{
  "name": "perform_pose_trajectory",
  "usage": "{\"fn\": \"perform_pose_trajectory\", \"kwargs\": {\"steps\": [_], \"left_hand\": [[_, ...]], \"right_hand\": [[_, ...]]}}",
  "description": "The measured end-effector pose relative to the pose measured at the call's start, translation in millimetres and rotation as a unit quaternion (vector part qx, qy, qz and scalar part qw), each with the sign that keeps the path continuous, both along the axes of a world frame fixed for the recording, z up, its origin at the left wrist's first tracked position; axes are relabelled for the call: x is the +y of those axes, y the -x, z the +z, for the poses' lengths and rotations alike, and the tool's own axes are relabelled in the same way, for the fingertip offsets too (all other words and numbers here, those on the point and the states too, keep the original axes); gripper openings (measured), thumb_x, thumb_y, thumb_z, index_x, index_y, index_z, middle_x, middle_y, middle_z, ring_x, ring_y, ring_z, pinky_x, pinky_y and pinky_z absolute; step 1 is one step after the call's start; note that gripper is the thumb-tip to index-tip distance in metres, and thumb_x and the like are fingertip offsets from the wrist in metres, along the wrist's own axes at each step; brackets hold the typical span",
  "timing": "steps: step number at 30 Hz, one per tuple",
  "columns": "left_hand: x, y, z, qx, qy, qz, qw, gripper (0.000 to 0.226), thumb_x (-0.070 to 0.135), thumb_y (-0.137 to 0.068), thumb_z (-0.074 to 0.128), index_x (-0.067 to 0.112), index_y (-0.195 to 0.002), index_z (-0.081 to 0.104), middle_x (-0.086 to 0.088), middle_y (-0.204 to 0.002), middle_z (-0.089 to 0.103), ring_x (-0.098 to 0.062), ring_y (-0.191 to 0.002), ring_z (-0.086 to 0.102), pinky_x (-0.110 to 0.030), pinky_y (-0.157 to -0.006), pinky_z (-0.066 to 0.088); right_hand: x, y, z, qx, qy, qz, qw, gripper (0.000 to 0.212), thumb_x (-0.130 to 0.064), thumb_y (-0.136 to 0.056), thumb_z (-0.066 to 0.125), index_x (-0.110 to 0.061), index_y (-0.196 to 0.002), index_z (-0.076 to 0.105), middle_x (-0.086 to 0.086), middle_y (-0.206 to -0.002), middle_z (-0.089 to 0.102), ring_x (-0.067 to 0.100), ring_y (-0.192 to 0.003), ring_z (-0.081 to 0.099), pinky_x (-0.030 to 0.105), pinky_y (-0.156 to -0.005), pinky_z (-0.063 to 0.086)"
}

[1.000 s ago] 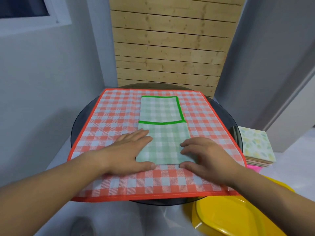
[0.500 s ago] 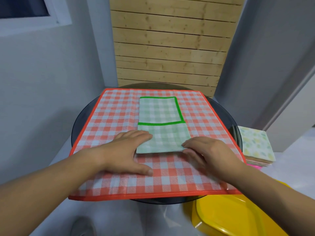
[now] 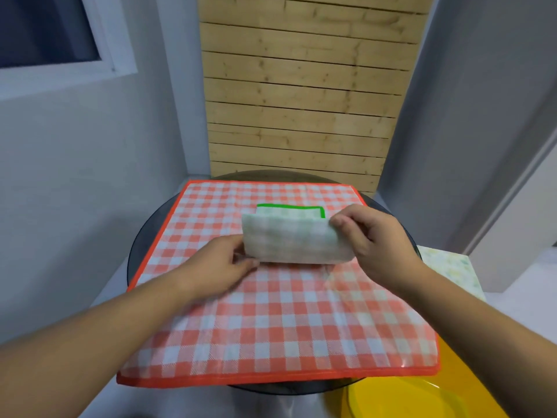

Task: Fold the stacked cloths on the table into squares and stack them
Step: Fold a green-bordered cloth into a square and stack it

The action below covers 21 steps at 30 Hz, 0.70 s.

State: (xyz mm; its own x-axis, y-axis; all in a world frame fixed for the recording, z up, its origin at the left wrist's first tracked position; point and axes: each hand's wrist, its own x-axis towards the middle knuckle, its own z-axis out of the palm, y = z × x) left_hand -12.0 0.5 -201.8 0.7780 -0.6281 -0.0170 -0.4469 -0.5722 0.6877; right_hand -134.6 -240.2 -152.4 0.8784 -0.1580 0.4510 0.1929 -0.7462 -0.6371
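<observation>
A green checked cloth [image 3: 294, 239] with a bright green border lies on the spread red checked cloth [image 3: 271, 321]. Its near half is lifted and curling over toward the far half, whose green edge shows behind. My left hand [image 3: 224, 263] pinches the lifted fold at its lower left corner. My right hand [image 3: 366, 236] pinches the fold at its upper right edge, thumb in front. Both hands are raised slightly off the red cloth.
The red cloth covers a round dark glass table [image 3: 138, 245]. A stack of folded patterned cloths [image 3: 449, 270] sits to the right, beside the table. A yellow plastic tub [image 3: 401, 399] stands at the lower right. A wooden slat panel rises behind the table.
Both hands left the flat green cloth's near edge, took hold of it and lifted it up and away. The camera view also tilted upward.
</observation>
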Motion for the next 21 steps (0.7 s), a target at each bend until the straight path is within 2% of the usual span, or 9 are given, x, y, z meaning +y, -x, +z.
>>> {"fn": "perform_pose_trajectory", "kwargs": {"steps": [2,3,6,7,10,14,16,18,21], "left_hand": [[-6,-7,0,0.001,0.022,0.016,1.0,0.022,0.027,-0.099,0.061,0.035,-0.119,0.066,0.029,-0.106,0.065,0.007,-0.097,0.061,-0.008,-0.083,0.047],[-9,-11,-1,0.002,0.032,0.025,0.999,0.021,0.024,-0.099,0.06,0.03,-0.117,0.069,0.025,-0.105,0.068,0.005,-0.095,0.064,-0.011,-0.084,0.05],[-15,-23,-4,0.046,0.045,0.07,0.996,0.014,0.021,-0.099,0.061,0.019,-0.108,0.072,0.001,-0.098,0.076,-0.02,-0.089,0.072,-0.041,-0.084,0.059],[-16,-25,-5,0.06,0.05,0.081,0.994,0.013,0.021,-0.098,0.062,0.016,-0.105,0.072,-0.006,-0.096,0.077,-0.027,-0.089,0.073,-0.047,-0.084,0.059],[-21,-27,-3,0.089,0.059,0.091,0.99,0.011,0.021,-0.099,0.062,0.018,-0.1,0.073,-0.011,-0.09,0.076,-0.033,-0.086,0.073,-0.049,-0.083,0.06],[-24,-24,-3,0.094,0.071,0.1,0.988,0.018,0.017,-0.098,0.063,0.021,-0.081,0.067,0.006,-0.06,0.069,-0.003,-0.058,0.067,-0.023,-0.067,0.055],[-25,-22,-4,0.102,0.067,0.094,0.988,0.008,0.017,-0.097,0.065,0.022,-0.094,0.069,0.008,-0.072,0.075,-0.003,-0.068,0.071,-0.024,-0.074,0.058],[-24,-17,-2,0.115,0.062,0.09,0.987,0.018,0.018,-0.094,0.068,0.025,-0.111,0.067,0.006,-0.09,0.077,-0.007,-0.08,0.074,-0.032,-0.083,0.061],[-23,-10,-1,0.125,0.053,0.108,0.985,0.039,0.021,-0.09,0.074,0.033,-0.122,0.055,0.004,-0.096,0.076,-0.011,-0.081,0.075,-0.035,-0.079,0.062]], "right_hand": [[-3,-7,1,-0.002,-0.066,-0.025,0.998,0.022,-0.033,-0.095,0.059,-0.017,-0.083,0.067,0.001,-0.081,0.065,0.012,-0.076,0.057,0.024,-0.066,0.045],[-6,-11,0,-0.001,-0.093,-0.035,0.995,0.022,-0.037,-0.094,0.06,-0.018,-0.085,0.067,0.003,-0.083,0.065,0.013,-0.075,0.057,0.025,-0.067,0.047],[-13,-17,-11,0.048,-0.191,-0.025,0.98,0.037,-0.057,-0.086,0.063,-0.025,-0.105,0.064,0.021,-0.098,0.063,0.033,-0.09,0.063,0.049,-0.084,0.056],[-14,-19,-18,0.075,-0.221,-0.015,0.972,0.038,-0.056,-0.085,0.065,-0.029,-0.111,0.061,0.021,-0.101,0.066,0.036,-0.096,0.065,0.054,-0.087,0.055],[-17,-27,-40,0.169,-0.201,-0.036,0.964,0.037,-0.035,-0.091,0.067,-0.027,-0.124,0.051,0.0,-0.105,0.07,0.02,-0.095,0.069,0.032,-0.078,0.058],[-18,-28,-47,0.234,-0.11,-0.058,0.964,0.026,-0.027,-0.098,0.058,-0.03,-0.12,0.045,-0.013,-0.114,0.06,0.011,-0.097,0.061,0.019,-0.074,0.05],[-19,-26,-46,0.237,-0.098,-0.059,0.965,0.029,-0.025,-0.099,0.055,-0.028,-0.126,0.045,-0.012,-0.118,0.06,0.012,-0.101,0.059,0.016,-0.075,0.048],[-19,-23,-47,0.243,-0.101,-0.059,0.963,0.039,-0.025,-0.099,0.055,-0.028,-0.136,0.041,-0.01,-0.121,0.063,0.013,-0.101,0.063,0.022,-0.079,0.053],[-20,-20,-49,0.258,-0.09,-0.072,0.959,0.059,-0.026,-0.098,0.058,-0.031,-0.147,0.025,-0.013,-0.102,0.061,0.005,-0.082,0.063,0.013,-0.06,0.048]]}}
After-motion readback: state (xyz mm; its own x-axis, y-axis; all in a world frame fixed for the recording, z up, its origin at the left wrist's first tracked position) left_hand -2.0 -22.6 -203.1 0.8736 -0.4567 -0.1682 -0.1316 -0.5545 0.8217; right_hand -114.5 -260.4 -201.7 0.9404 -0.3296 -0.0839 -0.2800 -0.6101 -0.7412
